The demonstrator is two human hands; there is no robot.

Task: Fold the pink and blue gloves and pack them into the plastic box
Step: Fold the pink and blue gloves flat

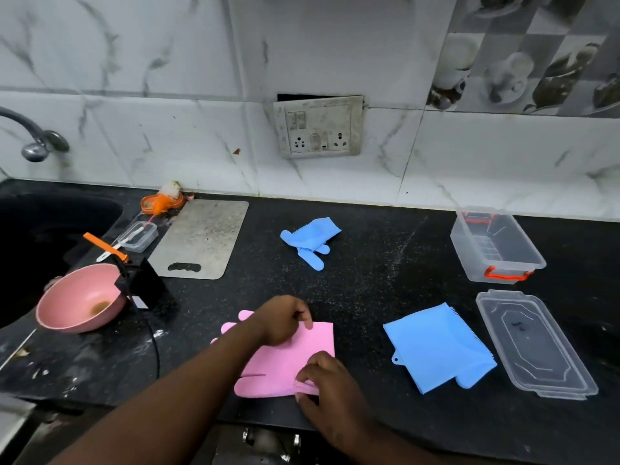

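Observation:
A pink glove (285, 364) lies flat near the front edge of the black counter. My left hand (283, 318) pinches its far cuff edge. My right hand (323, 380) grips the near cuff corner, which is lifted a little. A blue glove (436, 347) lies flat to the right of the pink one. A second blue glove (310, 241) lies crumpled farther back in the middle. The clear plastic box (496, 246) with orange latches stands open at the back right. Its clear lid (533, 344) lies in front of it.
A pink bowl (80, 298) and a black stand (144, 283) sit at the left by the dark sink (40, 229). A steel board (201, 238), a small clear tub (139, 236) and an orange brush (161, 201) lie behind them. A socket plate (318, 125) is on the tiled wall.

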